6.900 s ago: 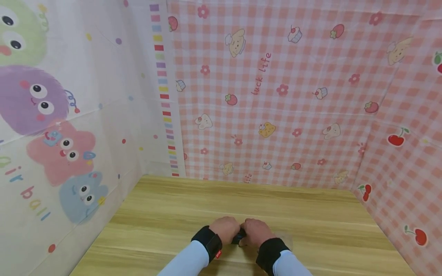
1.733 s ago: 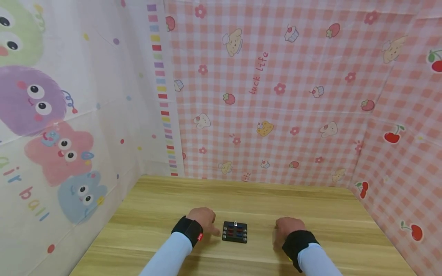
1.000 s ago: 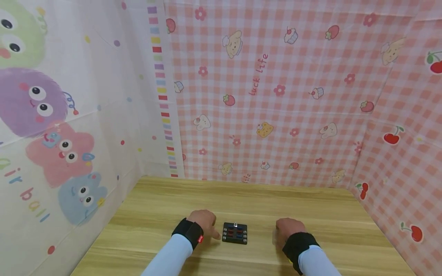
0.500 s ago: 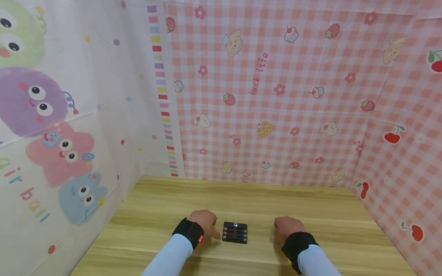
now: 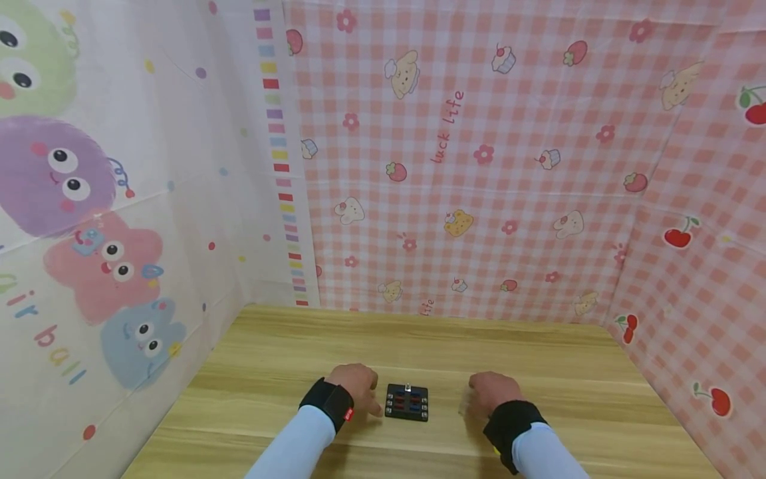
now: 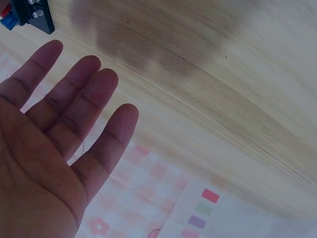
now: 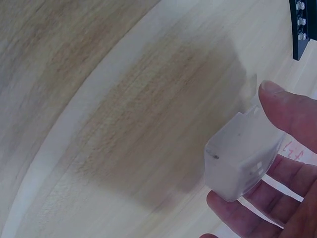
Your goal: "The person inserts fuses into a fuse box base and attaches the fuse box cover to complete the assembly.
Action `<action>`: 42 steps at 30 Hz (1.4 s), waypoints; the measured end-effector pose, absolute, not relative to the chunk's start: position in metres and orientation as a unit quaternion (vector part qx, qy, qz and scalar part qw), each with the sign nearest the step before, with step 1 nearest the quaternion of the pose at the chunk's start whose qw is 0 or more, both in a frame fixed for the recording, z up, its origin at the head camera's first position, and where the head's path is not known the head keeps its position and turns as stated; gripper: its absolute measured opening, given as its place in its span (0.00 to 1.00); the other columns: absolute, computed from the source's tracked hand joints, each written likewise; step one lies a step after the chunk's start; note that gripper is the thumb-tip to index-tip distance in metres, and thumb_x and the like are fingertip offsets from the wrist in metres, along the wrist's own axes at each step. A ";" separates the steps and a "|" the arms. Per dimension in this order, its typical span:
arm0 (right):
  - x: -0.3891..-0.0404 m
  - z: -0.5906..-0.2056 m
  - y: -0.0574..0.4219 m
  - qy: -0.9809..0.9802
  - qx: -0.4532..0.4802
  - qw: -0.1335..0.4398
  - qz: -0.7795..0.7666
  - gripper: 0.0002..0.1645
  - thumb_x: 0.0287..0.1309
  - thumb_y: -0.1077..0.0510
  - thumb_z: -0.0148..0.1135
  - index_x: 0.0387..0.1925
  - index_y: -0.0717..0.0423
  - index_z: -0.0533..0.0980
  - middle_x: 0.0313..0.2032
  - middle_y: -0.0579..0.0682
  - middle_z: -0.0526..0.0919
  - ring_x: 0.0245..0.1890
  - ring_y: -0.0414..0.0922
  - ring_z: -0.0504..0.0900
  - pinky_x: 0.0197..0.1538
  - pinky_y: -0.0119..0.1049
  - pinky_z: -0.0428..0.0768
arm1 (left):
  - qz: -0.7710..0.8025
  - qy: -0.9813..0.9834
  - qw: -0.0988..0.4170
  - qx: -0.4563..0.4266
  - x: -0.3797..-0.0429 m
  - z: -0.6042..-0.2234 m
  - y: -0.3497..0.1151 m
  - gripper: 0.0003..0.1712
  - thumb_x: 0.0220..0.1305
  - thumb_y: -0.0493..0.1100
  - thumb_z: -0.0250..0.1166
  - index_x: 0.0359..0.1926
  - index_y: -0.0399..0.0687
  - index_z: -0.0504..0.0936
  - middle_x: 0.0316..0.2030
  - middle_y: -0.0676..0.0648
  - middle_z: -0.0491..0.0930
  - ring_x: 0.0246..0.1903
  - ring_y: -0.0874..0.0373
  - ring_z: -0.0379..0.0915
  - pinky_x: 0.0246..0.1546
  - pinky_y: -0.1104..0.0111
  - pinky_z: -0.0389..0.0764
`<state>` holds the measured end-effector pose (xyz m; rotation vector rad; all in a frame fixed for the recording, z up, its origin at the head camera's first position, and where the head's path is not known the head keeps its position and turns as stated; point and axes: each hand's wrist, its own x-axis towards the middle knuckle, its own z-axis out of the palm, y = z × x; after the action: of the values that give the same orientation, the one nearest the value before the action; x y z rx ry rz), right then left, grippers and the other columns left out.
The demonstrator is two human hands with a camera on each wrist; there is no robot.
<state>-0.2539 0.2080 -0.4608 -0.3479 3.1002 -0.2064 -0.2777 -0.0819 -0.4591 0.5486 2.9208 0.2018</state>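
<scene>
A black fuse block [image 5: 407,402] with red and blue blade fuses and silver screws along its sides lies flat on the table between the hands. My left hand [image 5: 354,387] is just left of it, fingers extended and holding nothing; in the left wrist view, the palm and spread fingers [image 6: 106,144] show plainly. To the right of the block, my right hand [image 5: 493,392] holds a clear plastic cover [image 7: 237,148] between thumb and fingers, above the table and apart from the block. In the head view the cover is barely visible beside that hand.
The wood-grain table [image 5: 335,339] runs back to a pink checked cloth [image 5: 371,233]. A white printed cloth [image 5: 227,199] stands along the left side. Cherry-printed checked cloth [image 5: 706,299] closes off the right.
Earlier both hands were together around a black object; now they are apart, the fuse block lying between them. Lately my right hand, with the clear cover, has shifted slightly left toward the block.
</scene>
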 end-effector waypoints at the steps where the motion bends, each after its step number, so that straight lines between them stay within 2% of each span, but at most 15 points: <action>1: -0.254 -0.461 0.207 0.992 -0.110 0.007 -0.066 0.11 0.42 0.61 0.73 0.31 0.56 0.80 0.29 0.51 0.83 0.30 0.49 0.79 0.37 0.49 0.77 | 0.067 0.977 0.083 0.183 -0.277 -0.459 -0.081 0.27 0.44 0.61 0.78 0.39 0.50 0.84 0.30 0.54 0.80 0.32 0.57 0.74 0.40 0.59 0.78; 11: -0.257 -0.460 0.200 0.992 -0.104 0.028 -0.069 0.17 0.43 0.57 0.76 0.37 0.58 0.82 0.36 0.53 0.85 0.38 0.52 0.82 0.45 0.53 0.78 | 0.067 0.976 0.078 0.190 -0.275 -0.459 -0.078 0.29 0.43 0.60 0.80 0.43 0.49 0.84 0.32 0.54 0.81 0.33 0.57 0.75 0.43 0.58 0.78; 16: -0.260 -0.460 0.195 0.991 -0.094 0.048 -0.085 0.23 0.45 0.55 0.76 0.45 0.60 0.82 0.43 0.55 0.85 0.45 0.55 0.82 0.51 0.54 0.76 | 0.060 0.974 0.067 0.209 -0.276 -0.461 -0.077 0.30 0.43 0.60 0.80 0.44 0.49 0.83 0.35 0.52 0.82 0.35 0.56 0.77 0.44 0.58 0.78; 26: -0.262 -0.461 0.186 0.991 -0.095 0.040 -0.082 0.28 0.46 0.51 0.77 0.48 0.60 0.82 0.47 0.57 0.85 0.51 0.56 0.81 0.55 0.54 0.75 | 0.057 0.970 0.041 0.232 -0.280 -0.468 -0.075 0.32 0.43 0.61 0.80 0.46 0.48 0.84 0.36 0.51 0.83 0.39 0.55 0.79 0.45 0.58 0.79; 42: -0.261 -0.451 0.171 0.989 -0.107 0.041 -0.093 0.29 0.47 0.49 0.78 0.49 0.58 0.81 0.48 0.56 0.84 0.50 0.56 0.81 0.55 0.55 0.75 | 0.053 0.967 0.036 0.247 -0.283 -0.475 -0.069 0.33 0.41 0.59 0.81 0.47 0.48 0.84 0.38 0.52 0.83 0.40 0.56 0.79 0.45 0.60 0.78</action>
<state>-0.2612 0.1710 -0.4507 -0.3274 3.0286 -0.2844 -0.2828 -0.0687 -0.4751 0.7585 2.9697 0.1621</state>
